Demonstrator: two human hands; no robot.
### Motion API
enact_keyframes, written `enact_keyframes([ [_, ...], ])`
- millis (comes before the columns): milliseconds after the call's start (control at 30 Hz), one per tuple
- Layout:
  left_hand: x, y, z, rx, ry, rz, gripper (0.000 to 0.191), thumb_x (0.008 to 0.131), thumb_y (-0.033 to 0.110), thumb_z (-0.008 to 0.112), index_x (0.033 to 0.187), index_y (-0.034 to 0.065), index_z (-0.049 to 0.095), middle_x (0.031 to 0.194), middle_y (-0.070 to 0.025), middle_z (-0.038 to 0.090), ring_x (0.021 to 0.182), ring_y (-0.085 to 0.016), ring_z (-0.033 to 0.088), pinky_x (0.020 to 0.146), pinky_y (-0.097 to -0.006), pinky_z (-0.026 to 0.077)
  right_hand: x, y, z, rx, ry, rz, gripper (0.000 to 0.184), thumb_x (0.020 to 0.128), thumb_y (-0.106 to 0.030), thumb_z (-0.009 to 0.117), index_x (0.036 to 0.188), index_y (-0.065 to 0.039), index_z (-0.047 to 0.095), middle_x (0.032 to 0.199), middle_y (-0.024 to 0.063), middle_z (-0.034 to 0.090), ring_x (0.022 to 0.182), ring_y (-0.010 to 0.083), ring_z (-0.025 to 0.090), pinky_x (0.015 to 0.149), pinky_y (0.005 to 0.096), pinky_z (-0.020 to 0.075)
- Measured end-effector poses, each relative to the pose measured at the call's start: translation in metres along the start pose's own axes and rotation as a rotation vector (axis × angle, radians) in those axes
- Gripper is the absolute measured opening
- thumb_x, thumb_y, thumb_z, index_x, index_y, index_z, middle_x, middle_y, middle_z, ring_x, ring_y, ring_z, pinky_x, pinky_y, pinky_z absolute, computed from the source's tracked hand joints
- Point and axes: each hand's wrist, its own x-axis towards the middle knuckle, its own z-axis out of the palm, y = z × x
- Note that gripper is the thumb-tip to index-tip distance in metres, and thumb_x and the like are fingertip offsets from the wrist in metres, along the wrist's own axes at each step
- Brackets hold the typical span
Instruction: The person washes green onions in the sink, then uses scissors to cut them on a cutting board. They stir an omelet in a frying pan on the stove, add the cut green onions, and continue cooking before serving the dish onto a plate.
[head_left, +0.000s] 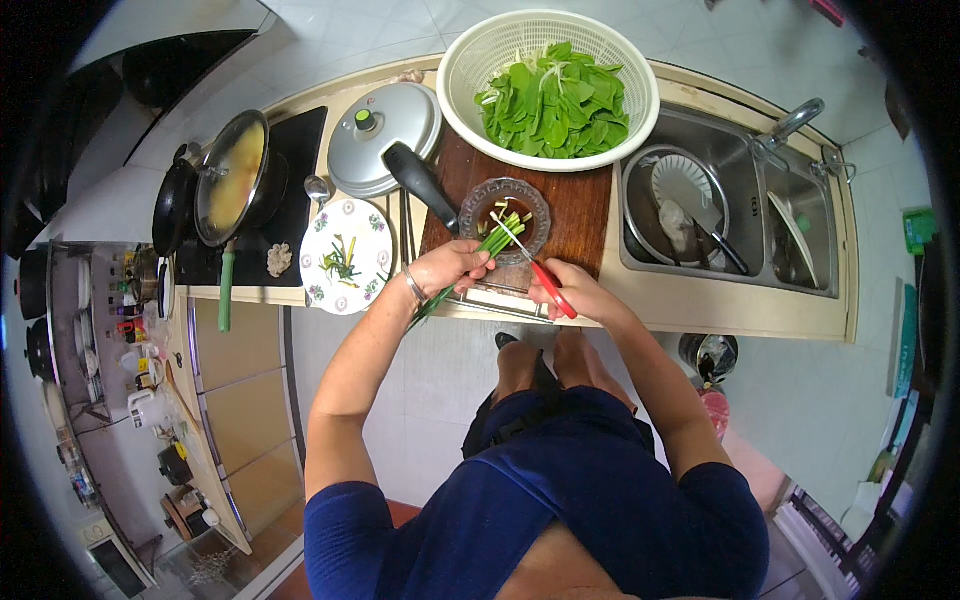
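Note:
My left hand (448, 268) grips a bundle of green onions (504, 234), their pale ends pointing over a ribbed glass bowl (543, 212). My right hand (574, 291) holds red-handled scissors (553, 289), whose blades lie at the pale ends of the stalks. Dark liquid and cut pieces show in the bowl, which stands on a brown wooden cutting board (589, 214). Left of it, a floral plate (313, 259) carries green and yellowish trimmings. Leafy greens (559, 105) lie in a large white plastic colander (637, 124) behind the bowl.
A silver pressure-cooker lid (349, 154) with a black handle lies behind the plate. Farther left, a glass-lidded pan (235, 180) stands on the black cooktop (304, 139). A metal spoon (318, 189) is near the plate. The steel double sink (757, 251) at right holds a metal basin and a knife.

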Motion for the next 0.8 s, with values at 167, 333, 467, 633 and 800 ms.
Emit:
enact_keyframes([
  [167,0.008,0.009,-0.009,0.111,-0.066,-0.08,0.018,0.088,0.019,0.042,0.083,0.0032,0.048,0.059,0.0036,0.039,0.045,-0.005,0.033,0.039,-0.0191,0.027,0.008,0.008,0.0,0.163,-0.021,0.069,0.042,0.072,-0.036,0.065,0.085,0.0,0.05,0.063,0.0049,0.052,0.044,0.0098,0.047,0.04,0.0228,0.0381],
  [333,0.016,0.014,-0.012,0.219,-0.059,-0.145,0.018,0.088,0.019,0.041,0.081,0.0032,0.048,0.058,0.0039,0.037,0.042,-0.005,0.031,0.037,-0.0197,0.025,0.012,0.007,0.002,0.196,0.015,0.15,0.031,0.077,-0.032,0.06,0.076,-0.002,0.051,0.053,0.0014,0.047,0.039,0.0088,0.045,0.035,0.0211,0.0351],
  [467,0.018,0.015,-0.015,0.238,-0.035,-0.17,0.016,0.088,0.016,0.04,0.081,0.0022,0.046,0.055,0.0035,0.036,0.038,-0.005,0.027,0.034,-0.0208,0.022,0.013,0.009,-0.005,0.182,-0.011,0.179,0.033,0.076,-0.033,0.062,0.077,-0.001,0.053,0.052,0.0007,0.046,0.039,0.0092,0.045,0.035,0.0212,0.0339],
  [633,0.013,0.014,-0.021,0.211,-0.026,-0.133,0.017,0.088,0.018,0.042,0.082,0.0035,0.047,0.059,0.0035,0.037,0.043,-0.005,0.03,0.038,-0.0198,0.025,0.006,0.012,-0.01,0.176,-0.031,0.1,0.038,0.077,-0.039,0.059,0.078,-0.002,0.052,0.054,0.001,0.046,0.04,0.0094,0.045,0.036,0.0213,0.0341],
  [800,0.008,0.007,-0.011,-0.131,0.081,-0.06,0.017,0.088,0.017,0.04,0.081,0.0026,0.046,0.058,0.0027,0.038,0.044,-0.006,0.032,0.038,-0.0207,0.027,-0.007,0.019,-0.009,0.06,-0.112,0.053,0.049,0.075,-0.049,0.056,0.086,-0.002,0.046,0.061,0.0039,0.047,0.049,0.0118,0.049,0.044,0.0241,0.0378],
])
